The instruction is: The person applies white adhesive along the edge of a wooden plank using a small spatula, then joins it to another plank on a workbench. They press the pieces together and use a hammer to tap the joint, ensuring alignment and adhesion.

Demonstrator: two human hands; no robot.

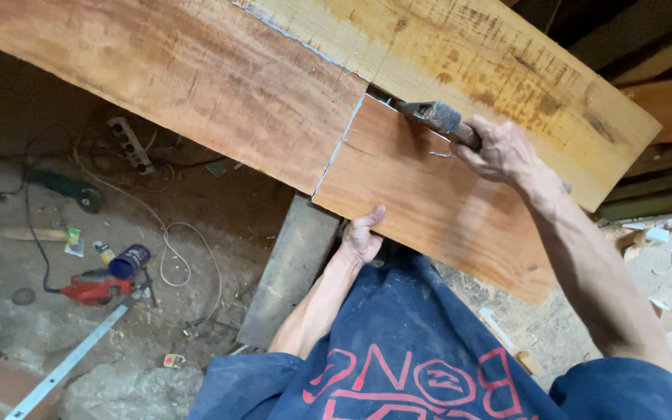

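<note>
Down on the dirt floor (141,311), well left of the left hand (362,236), lie a red power tool (91,288), a dark blue can (129,260) and a white power strip (130,145). The left hand's grip is curled around the near edge of the short reddish-brown wooden board (421,198), thumb on top, fingers hidden beneath. Up and right of it, the right hand (499,152) has its grip closed around the handle of a grey-headed tool (439,118), possibly a hammer, whose head rests at the notch where that board meets the long pale wooden plank (460,62).
</note>
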